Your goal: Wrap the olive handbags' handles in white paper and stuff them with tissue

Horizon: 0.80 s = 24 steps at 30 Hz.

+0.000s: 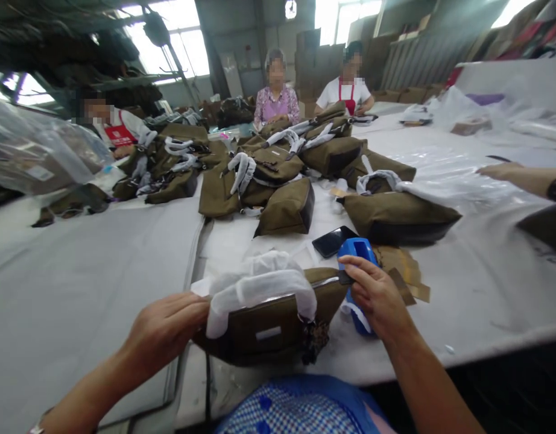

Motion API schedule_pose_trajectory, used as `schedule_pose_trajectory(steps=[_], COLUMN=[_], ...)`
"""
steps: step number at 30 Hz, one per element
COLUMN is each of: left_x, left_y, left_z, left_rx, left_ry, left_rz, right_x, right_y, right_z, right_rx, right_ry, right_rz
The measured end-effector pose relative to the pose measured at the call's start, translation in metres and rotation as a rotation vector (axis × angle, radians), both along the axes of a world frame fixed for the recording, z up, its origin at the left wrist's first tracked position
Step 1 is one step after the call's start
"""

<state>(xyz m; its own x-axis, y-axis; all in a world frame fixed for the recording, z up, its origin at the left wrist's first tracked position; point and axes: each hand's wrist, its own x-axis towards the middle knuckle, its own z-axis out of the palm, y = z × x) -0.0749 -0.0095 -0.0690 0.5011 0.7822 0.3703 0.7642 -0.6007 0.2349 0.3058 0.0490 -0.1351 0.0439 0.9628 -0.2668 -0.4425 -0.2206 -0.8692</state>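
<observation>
An olive-brown handbag (pixel 278 342) stands in front of me at the table edge, its two handles (pixel 260 289) wrapped in white paper. A small pale label sits on its front, and a dark bunched ornament (pixel 315 342) hangs below the right handle end. My left hand (pixel 167 322) grips the bag's left end, the fingertips hidden behind it. At the right end, my right hand (pixel 372 292) pinches the dark tab (pixel 345 277) near the zip. Just behind that hand lies a blue tape dispenser (pixel 357 247), partly covered by it.
A black phone (pixel 333 242) lies behind the dispenser, and brown cardboard pieces (pixel 402 274) lie to its right. Several similar bags (pixel 287 208) are heaped across the table (pixel 477 289). Co-workers (pixel 277 99) sit on the far side; another person's arm (pixel 517 179) reaches in from the right.
</observation>
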Motion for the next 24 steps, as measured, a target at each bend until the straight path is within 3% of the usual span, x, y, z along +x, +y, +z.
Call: schedule_pose_trajectory(steps=[4, 7, 12, 16, 19, 24], left_x=[-0.028, -0.034, -0.02, -0.003, 0.012, 0.024], left_y=[-0.014, -0.019, -0.023, -0.032, -0.041, -0.041], left_z=[-0.003, -0.013, -0.026, -0.031, -0.036, -0.044], left_rx=[0.019, -0.006, -0.18, -0.35, -0.303, -0.08], left_ry=[-0.15, -0.276, -0.569, -0.845, -0.923, -1.019], left_rz=[0.118, 0.24, 0.555, 0.633, 0.69, 0.854], right_x=[-0.001, -0.009, -0.015, -0.013, -0.013, -0.009], right_y=[0.006, 0.009, 0.008, -0.005, -0.017, -0.02], right_z=[0.001, 0.005, 0.004, -0.004, -0.009, -0.009], right_rx=[-0.018, -0.003, 0.012, -0.014, -0.016, -0.021], right_ry=[-0.023, -0.039, -0.078, -0.07, -0.048, -0.07], right_rz=[-0.062, -0.05, -0.038, -0.043, -0.059, -0.113])
